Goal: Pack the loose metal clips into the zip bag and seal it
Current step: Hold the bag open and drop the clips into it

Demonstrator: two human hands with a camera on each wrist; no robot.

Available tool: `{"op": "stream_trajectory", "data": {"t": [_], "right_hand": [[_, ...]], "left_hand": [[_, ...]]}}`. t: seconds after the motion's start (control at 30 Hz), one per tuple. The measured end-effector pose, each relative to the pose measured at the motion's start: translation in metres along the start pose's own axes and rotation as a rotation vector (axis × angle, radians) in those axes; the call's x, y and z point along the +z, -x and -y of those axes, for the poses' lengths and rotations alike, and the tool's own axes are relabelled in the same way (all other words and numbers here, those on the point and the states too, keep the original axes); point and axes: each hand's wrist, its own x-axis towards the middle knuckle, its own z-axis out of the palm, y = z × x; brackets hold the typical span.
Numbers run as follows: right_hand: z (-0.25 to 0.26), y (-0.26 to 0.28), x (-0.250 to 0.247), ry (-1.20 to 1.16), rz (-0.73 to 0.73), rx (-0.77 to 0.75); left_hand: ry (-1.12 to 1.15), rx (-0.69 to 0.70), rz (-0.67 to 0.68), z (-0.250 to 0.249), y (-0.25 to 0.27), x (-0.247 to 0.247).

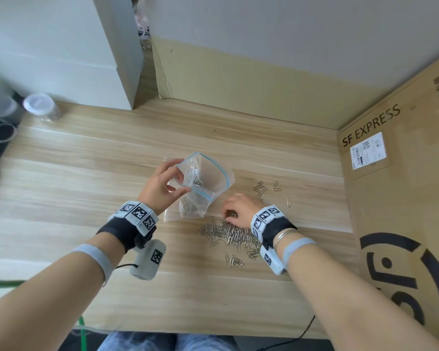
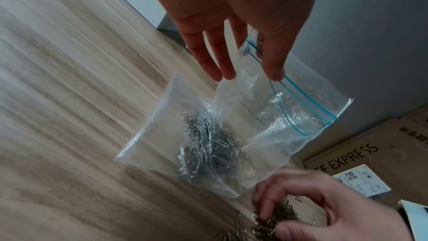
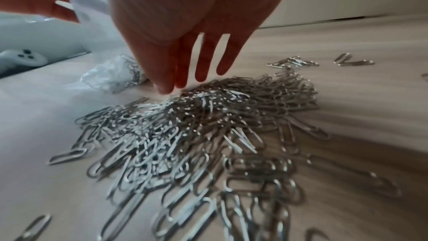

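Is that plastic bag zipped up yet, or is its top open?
Open. The left hand holds one edge of the zip bag, and its blue zip strips gape apart, with clips already inside.

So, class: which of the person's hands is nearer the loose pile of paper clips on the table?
Right. The right hand reaches down into the loose pile, fingertips among the clips. The left hand is off to the side, holding the zip bag open.

The right hand point(image 1: 238, 209) covers whatever clips its fingers point(image 3: 201, 65) touch. Nearest paper clips point(image 3: 185, 208) blur in the right wrist view. A cardboard box point(image 1: 403, 198) runs off the frame's right edge.
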Motion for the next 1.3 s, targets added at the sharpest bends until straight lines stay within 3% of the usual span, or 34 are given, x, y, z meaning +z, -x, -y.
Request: {"op": "stream_trajectory", "data": {"t": [0.2, 0.37, 0.57, 0.73, 0.8, 0.93, 1.3], "right_hand": [[0.043, -0.015, 0.011, 0.14, 0.021, -0.346], [0.044, -0.018, 0.026, 0.188, 0.005, -0.408], [0.015, 0.002, 0.012, 0.208, 0.068, -0.221], [-0.007, 0.025, 0.011, 0.062, 0.065, 0.127], [-0.009, 0.03, 0.017, 0.104, 0.1, 0.186], [-0.007, 0.03, 0.027, 0.19, 0.092, 0.182], [-0.015, 0.023, 0.031, -0.12, -0.006, 0.127]], "left_hand": [[0.004, -0.017, -0.007, -0.001, -0.001, 0.002], [0.001, -0.015, -0.007, -0.002, 0.001, 0.004], [0.017, -0.004, 0.012, -0.003, 0.002, 0.004], [0.004, 0.009, 0.016, -0.002, 0.001, 0.006], [0.002, 0.01, 0.018, -0.003, 0.0, 0.006], [0.003, 0.008, 0.028, -0.005, -0.001, 0.007], [0.037, -0.01, 0.018, -0.001, -0.002, 0.013]]}}
